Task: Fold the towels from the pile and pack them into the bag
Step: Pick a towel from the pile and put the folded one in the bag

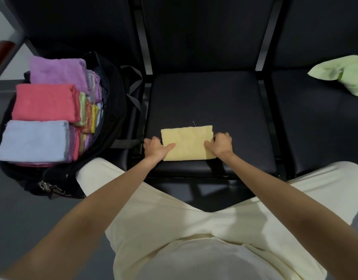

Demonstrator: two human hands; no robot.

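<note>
Sitting before a row of black padded seats, the person leans over the middle seat [210, 98], where a folded yellow towel [187, 143] lies flat near the front edge. The left hand [154, 146] takes the towel's left end, thumb laid on top and fingers curled at the edge, so the grip is closed on the cloth. The right hand [219, 143] does the same at the right end, thumb on top, fingers bent round the side. A loose thread sticks up from the towel's far edge.

The seats are dark and matte, joined by metal bars, with tall black backs behind them. On the seat to the right lies a crumpled green towel [343, 74], well apart from the yellow one.

To the left, on the grey floor [16, 209], stands an open black bag [113, 93], its straps hanging toward the seats. It holds folded towels in stacks: a purple towel [57, 71] at the far end, a red towel [45, 102] in the middle and a pale blue towel [32, 140] nearest, with more coloured edges showing beside them.

The person wears cream trousers [174, 219] and has bare forearms. A pale wall shows in the far left corner.
</note>
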